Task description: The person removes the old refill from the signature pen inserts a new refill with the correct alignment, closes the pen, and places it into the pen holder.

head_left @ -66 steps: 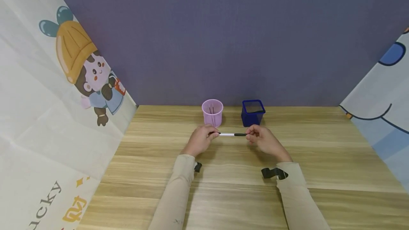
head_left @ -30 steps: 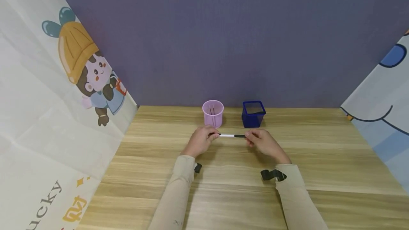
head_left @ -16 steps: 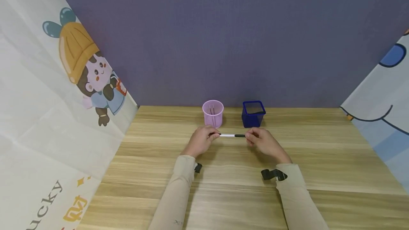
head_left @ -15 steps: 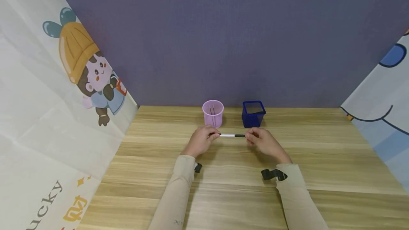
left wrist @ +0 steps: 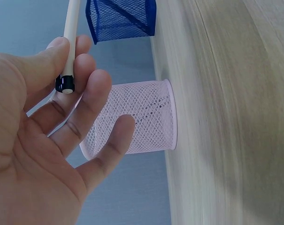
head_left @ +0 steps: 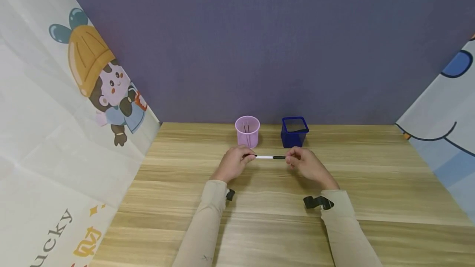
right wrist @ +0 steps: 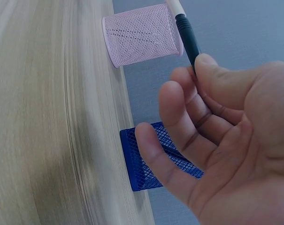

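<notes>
A pen (head_left: 264, 157) with a white barrel and a black section lies level between my hands, above the table. My left hand (head_left: 231, 164) pinches its white end between thumb and fingers; a black end plug (left wrist: 65, 84) shows there in the left wrist view. With thumb and index finger, my right hand (head_left: 311, 167) pinches the black section (right wrist: 188, 40), and its tip is hidden by the fingers. Just beyond the left hand stands a pink mesh cup (head_left: 243, 138) with two thin dark sticks inside. A blue mesh pen holder (head_left: 293, 139) stands beyond the right hand, a dark slender item inside.
The wooden table (head_left: 267, 234) reaches back to a grey-blue panel (head_left: 259, 44). A white sheet printed with a cartoon figure (head_left: 111, 81) hangs on the left, and another printed sheet (head_left: 445, 114) on the right. Black straps (head_left: 318, 202) sit at the wrists.
My right hand's fingers have shifted slightly on the pen's black section, the index finger rising a little. The pen, left hand and both containers stay almost where they were.
</notes>
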Action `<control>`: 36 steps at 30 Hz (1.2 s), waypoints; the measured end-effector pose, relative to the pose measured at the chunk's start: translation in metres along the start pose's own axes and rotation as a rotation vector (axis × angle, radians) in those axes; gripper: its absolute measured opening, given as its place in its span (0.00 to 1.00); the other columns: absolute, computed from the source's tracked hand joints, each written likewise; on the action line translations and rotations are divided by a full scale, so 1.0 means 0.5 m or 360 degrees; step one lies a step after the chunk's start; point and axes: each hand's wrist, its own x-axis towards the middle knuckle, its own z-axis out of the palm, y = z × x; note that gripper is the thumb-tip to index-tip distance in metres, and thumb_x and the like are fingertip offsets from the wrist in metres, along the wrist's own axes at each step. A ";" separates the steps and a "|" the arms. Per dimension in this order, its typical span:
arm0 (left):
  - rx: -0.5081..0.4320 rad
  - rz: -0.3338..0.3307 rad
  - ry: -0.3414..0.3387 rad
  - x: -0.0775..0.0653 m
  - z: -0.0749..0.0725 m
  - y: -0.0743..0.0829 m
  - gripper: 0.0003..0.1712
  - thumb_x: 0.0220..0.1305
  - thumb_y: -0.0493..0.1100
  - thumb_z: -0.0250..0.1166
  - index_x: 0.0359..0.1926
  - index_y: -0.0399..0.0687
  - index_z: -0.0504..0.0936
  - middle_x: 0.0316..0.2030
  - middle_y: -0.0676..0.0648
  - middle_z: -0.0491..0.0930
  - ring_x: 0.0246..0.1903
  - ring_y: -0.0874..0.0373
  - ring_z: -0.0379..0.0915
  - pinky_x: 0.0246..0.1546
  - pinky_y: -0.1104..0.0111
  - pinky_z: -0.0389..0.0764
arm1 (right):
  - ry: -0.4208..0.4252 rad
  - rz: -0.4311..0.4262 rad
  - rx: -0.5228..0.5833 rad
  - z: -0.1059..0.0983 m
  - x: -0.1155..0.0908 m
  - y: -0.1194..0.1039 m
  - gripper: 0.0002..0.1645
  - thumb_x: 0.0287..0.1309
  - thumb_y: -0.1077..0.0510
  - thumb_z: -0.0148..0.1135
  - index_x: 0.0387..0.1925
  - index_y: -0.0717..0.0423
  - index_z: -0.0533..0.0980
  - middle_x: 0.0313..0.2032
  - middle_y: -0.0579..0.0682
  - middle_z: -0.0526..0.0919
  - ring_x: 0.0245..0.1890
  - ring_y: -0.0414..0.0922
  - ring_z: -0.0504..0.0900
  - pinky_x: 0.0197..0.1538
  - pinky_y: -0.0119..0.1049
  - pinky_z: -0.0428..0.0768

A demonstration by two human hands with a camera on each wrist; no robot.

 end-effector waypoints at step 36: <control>-0.0003 -0.0035 -0.0017 -0.001 -0.001 0.000 0.11 0.72 0.46 0.63 0.45 0.48 0.89 0.46 0.50 0.88 0.46 0.55 0.84 0.53 0.61 0.83 | -0.0044 -0.0067 0.0026 0.010 0.007 0.001 0.20 0.78 0.50 0.52 0.42 0.63 0.80 0.30 0.59 0.80 0.31 0.46 0.77 0.37 0.35 0.77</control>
